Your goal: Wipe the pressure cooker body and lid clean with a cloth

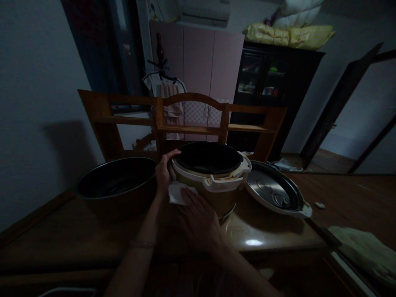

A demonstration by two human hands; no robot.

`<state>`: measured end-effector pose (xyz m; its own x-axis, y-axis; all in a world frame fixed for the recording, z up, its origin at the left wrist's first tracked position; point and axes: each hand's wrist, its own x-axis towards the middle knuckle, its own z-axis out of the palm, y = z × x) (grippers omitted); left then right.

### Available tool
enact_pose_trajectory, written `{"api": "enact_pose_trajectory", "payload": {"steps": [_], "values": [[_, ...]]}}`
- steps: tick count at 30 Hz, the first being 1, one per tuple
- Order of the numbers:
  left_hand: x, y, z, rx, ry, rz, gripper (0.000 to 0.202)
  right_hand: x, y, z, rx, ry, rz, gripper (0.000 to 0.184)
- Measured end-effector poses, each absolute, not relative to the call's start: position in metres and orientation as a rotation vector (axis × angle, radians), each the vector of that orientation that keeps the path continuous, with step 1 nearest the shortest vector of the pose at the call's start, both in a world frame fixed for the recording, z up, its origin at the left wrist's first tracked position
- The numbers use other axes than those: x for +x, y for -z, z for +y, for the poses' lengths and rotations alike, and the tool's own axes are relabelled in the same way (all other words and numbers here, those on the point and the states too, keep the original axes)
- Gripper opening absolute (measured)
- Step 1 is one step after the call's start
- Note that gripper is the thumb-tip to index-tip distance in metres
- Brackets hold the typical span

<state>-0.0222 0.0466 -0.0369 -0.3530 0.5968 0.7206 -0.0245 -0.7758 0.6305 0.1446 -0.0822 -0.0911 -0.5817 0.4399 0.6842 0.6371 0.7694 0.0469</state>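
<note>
Right hand (199, 216) had a white cloth (177, 194) held against the front of the cooker (218, 196), left hand (163, 171) open along its left side, cooker mid-table between a black pot (120, 202) and the lid (269, 185). Looked mid-wipe to me: lid already off, front still being done. Cooker's back and dark inside were unreadable, so no clue what's clean.

Home interior, pink wardrobe (198, 62), hanging clothes (170, 97)

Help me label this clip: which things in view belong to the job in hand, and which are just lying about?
Job, apparently: cooker, white cloth or tissue, round lid (perhaps the cooker's).

Lying about, likely: dark pot, hanging clothes, yellow bundles.
</note>
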Motion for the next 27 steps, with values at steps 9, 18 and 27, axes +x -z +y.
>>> {"api": "enact_pose_trajectory", "payload": {"steps": [9, 18, 27], "values": [[-0.023, 0.032, 0.034, 1.55, -2.113, 0.759, 0.052, 0.115, 0.129, -0.052, -0.665, 0.557, -2.342, 0.038], [-0.022, 0.03, 0.033, 1.551, -2.124, 0.786, 0.053, 0.119, 0.143, -0.052, -0.622, 0.527, -2.411, 0.03], [-0.022, 0.03, 0.032, 1.526, -2.12, 0.769, 0.052, 0.132, 0.151, -0.06, -0.57, 0.5, -2.419, 0.029]]}}
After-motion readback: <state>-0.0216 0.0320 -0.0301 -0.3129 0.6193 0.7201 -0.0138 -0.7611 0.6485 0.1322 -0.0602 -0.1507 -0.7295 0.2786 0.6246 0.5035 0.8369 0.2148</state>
